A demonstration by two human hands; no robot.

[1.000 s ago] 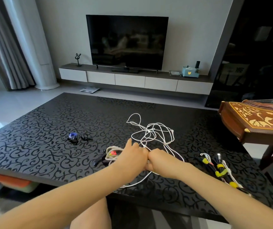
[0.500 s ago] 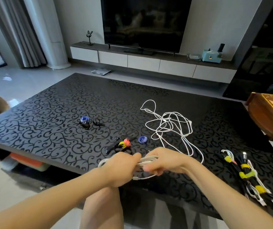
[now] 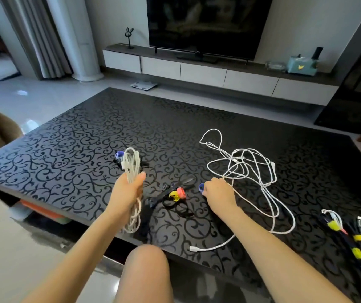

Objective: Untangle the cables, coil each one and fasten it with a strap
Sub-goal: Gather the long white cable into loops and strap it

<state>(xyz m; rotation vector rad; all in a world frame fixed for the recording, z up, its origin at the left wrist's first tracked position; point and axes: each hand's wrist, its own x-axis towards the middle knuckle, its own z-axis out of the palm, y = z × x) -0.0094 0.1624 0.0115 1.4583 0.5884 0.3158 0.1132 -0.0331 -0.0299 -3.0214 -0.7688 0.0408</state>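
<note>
A black scroll-patterned table (image 3: 83, 138) is seen filling the view. On its right half a loose white cable (image 3: 247, 169) is spread in a tangle, with one plug end laid near the front edge. At the far right, bundled cables (image 3: 358, 241) are laid side by side, bound with yellow straps. A coiled white cable (image 3: 131, 165) is held upright over the table's front left, gripped round its middle by the left hand (image 3: 129, 189), fingers and thumb curled about the loops. The right hand (image 3: 217, 192) is lowered just beside the tangle, fingers curled downward. Between the hands, loose straps (image 3: 176, 194) are heaped on the table: pink, yellow and black. A small blue strap (image 3: 201, 188) is met by the right fingertips; whether it is pinched or merely touched cannot be told.
</note>
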